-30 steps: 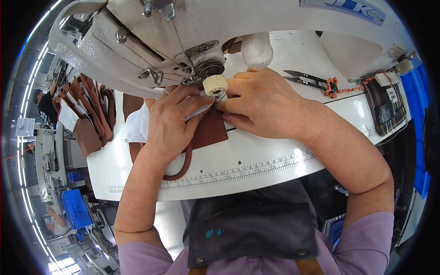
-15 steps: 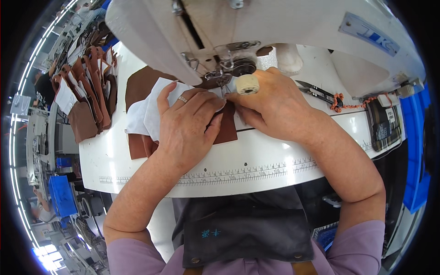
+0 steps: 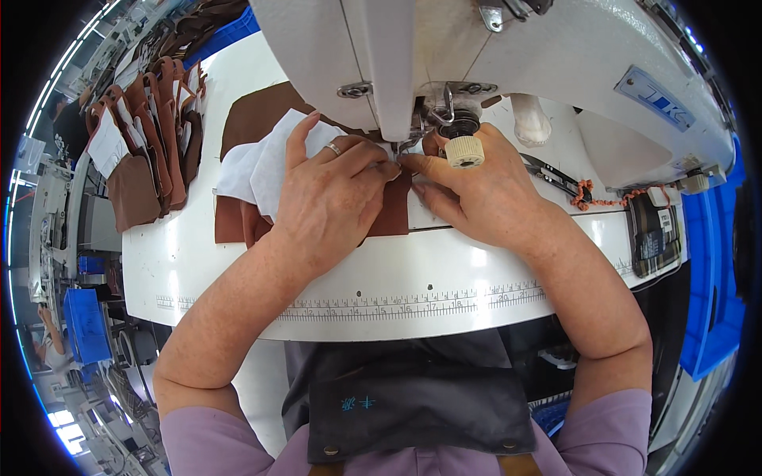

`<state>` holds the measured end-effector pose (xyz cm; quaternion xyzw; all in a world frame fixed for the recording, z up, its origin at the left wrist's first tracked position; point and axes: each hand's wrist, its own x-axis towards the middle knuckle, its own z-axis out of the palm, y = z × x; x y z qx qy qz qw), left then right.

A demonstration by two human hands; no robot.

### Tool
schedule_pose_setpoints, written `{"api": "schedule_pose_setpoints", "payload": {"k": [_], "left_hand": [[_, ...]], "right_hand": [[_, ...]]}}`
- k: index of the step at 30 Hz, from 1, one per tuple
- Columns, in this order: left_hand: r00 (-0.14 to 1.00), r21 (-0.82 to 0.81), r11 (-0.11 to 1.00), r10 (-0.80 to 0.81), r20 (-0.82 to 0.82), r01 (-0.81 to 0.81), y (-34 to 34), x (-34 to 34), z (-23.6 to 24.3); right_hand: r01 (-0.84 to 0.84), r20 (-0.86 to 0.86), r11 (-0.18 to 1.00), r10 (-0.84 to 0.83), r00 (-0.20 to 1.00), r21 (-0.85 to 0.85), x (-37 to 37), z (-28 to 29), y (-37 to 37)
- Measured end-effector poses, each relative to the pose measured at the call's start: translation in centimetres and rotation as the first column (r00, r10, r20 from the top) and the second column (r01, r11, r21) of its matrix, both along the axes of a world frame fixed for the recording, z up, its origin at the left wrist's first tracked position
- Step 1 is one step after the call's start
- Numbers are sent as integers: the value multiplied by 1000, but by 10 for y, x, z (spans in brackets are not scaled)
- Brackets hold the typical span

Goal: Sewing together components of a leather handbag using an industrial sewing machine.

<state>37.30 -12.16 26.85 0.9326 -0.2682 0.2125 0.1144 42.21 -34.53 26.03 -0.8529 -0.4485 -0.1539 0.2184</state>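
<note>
Under the white sewing machine (image 3: 595, 71) lie a brown leather-like piece (image 3: 389, 214) and a folded white cloth (image 3: 258, 170). My left hand (image 3: 329, 190), with a ring on one finger, rests over the cloth; its fingers are bent and gathered by the machine's needle area (image 3: 398, 147). From the other side my right hand (image 3: 484, 190) reaches in, thumb and forefinger closed near the needle. Whatever lies between those fingertips is too small to make out. A cream knob (image 3: 465, 152) on the machine partly covers the right hand.
Brown pieces with white lining (image 3: 151, 143) stand bundled at the left. Black thread snips (image 3: 552, 174) on an orange cord lie right of my right hand, near a dark plaid pouch (image 3: 656, 226). A ruler scale (image 3: 381, 309) runs along the table's front edge. Blue bins (image 3: 718, 262) stand at the right.
My viewpoint has shifted, so the machine head appears farther right and covers more of the needle area. Both hands stay by the needle; the right fingertips have drawn closer together.
</note>
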Motion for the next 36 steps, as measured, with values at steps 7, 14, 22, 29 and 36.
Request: {"api": "schedule_pose_setpoints", "payload": {"k": [7,14,22,29,36], "left_hand": [[1000,7,1000,-17,15,16,3,11,0],[998,-27,999,-25,51,27,2,14,-2],[998,2,1000,-16,62,16,2,14,-2],[999,-33,999,6,44,-5,1,13,-2],[997,-15,999,-48,57,49,3,17,0]], "right_hand": [[66,-40,997,-67,997,-29,1,1,-2],[85,90,984,-100,991,155,3,3,-6],[131,-138,949,-94,986,288,11,1,-10],[180,-294,875,-45,955,450,14,-2,-10],[121,-227,844,1,974,522,13,2,-11]]}}
